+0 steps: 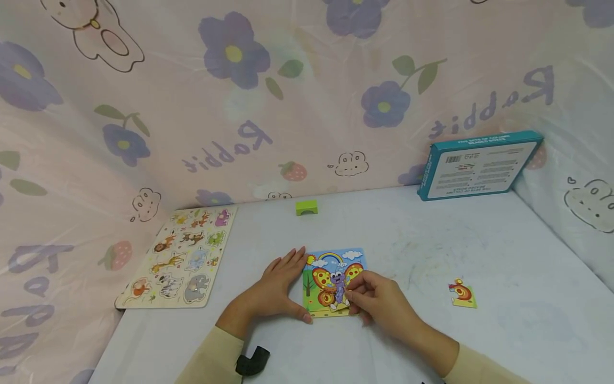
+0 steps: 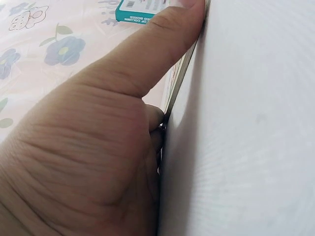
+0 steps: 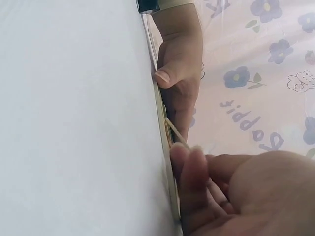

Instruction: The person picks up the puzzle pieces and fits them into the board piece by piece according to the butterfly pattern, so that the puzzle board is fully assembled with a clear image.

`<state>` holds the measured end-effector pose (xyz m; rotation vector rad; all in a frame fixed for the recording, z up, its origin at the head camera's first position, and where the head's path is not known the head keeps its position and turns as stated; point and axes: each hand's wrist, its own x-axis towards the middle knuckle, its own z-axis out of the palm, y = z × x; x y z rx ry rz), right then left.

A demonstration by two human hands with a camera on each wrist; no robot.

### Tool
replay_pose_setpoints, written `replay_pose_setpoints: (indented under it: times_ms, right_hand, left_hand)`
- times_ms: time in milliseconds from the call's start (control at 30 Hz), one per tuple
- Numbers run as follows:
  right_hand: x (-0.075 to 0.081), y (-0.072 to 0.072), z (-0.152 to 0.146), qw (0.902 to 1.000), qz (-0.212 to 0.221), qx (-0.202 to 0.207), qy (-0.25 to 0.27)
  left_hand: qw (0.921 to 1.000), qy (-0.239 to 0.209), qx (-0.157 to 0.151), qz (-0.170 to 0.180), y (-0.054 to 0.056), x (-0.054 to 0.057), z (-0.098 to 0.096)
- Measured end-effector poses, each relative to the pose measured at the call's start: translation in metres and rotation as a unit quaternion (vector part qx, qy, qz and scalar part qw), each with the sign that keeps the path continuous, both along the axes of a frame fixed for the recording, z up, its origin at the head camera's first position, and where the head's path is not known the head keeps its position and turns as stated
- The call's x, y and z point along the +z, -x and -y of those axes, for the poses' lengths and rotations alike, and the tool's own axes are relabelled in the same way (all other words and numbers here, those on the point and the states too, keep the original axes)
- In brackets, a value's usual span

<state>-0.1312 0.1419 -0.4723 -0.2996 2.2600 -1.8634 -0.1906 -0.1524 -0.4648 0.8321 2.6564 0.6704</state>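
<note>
A square butterfly jigsaw puzzle (image 1: 309,298), with a rainbow and a tree on it, lies flat on the white table. My left hand (image 1: 275,288) rests along its left side, fingers extended toward the top corner and thumb at the lower left corner. Between thumb and fingertips, my right hand (image 1: 384,301) pinches a puzzle piece (image 1: 340,302) showing part of the butterfly's body. In the right wrist view that puzzle piece (image 3: 177,132) tilts up from the board, its far edge low against it. My right fingers cover the board's lower right part.
Off to the right lies a loose puzzle piece (image 1: 463,295) with a red and orange wing pattern. An animal peg board (image 1: 184,261) is at the left. Behind stand a green arch block (image 1: 306,208) and a teal-edged box (image 1: 479,168) against the curtain.
</note>
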Motion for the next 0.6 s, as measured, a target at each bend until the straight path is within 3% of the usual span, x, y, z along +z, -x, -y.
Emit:
replay_pose_setpoints:
  times_ms: [400,600]
  right_hand:
    - [0.0008,-0.0007,0.0023,0.9973,-0.039,-0.001,-0.063]
    - [0.0012,-0.0017,0.0013,0.9872,-0.088,-0.006,-0.133]
  left_hand:
    - [1.0000,-0.005,0.003,0.004,-0.0010,0.0004,0.0000]
    - [0.9999,-0.011,0.000,0.002,-0.0006,0.0002,0.0003]
